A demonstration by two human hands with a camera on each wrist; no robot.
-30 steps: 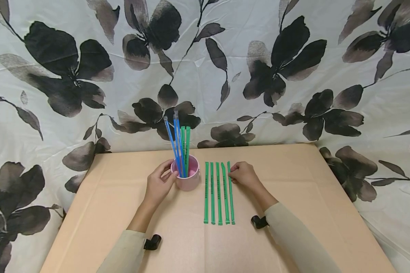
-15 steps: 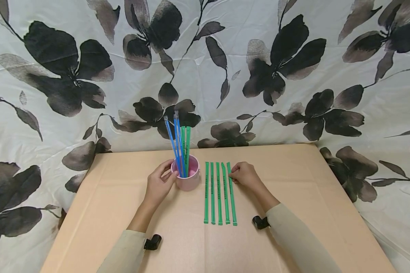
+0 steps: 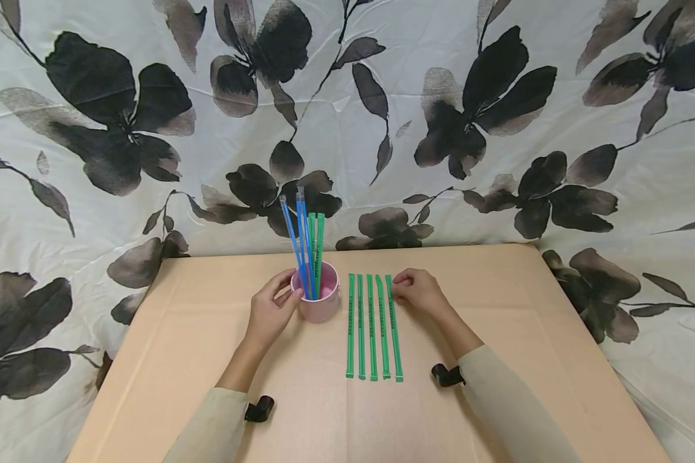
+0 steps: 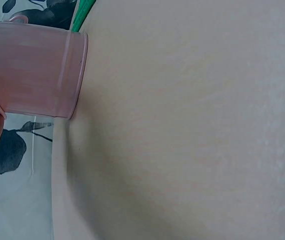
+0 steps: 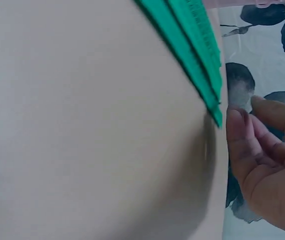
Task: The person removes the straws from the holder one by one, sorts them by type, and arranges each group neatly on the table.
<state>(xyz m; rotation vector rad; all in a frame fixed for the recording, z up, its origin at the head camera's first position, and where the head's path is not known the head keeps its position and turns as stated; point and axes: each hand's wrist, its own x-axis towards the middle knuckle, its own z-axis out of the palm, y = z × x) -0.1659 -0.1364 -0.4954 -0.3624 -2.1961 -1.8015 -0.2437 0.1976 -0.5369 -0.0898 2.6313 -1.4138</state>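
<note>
My left hand (image 3: 271, 315) grips the pink cup (image 3: 318, 312) at its left side, thumb near the rim. The cup stands upright and holds a few blue straws (image 3: 292, 241) with clear ends and green straws (image 3: 320, 244). To its right, several green paper-wrapped straws (image 3: 372, 328) with printing lie side by side on the table. Beside the top of the rightmost green straw (image 3: 395, 334) is my right hand (image 3: 421, 292). In the right wrist view, that hand (image 5: 277, 175) has loosely bent fingers with nothing between them, just past the green straws' ends (image 5: 182, 45).
Everything stands on a light tan table (image 3: 498, 308), whose far edge runs close behind the cup. A white cloth with dark flowers (image 3: 347, 128) hangs behind it. Black wrist cameras sit on both sleeves, such as the left camera (image 3: 259, 409).
My right hand has let go of the rightmost green straw and moved slightly up and right. That straw's lower end has shifted a little right. The left hand keeps its hold on the cup.
</note>
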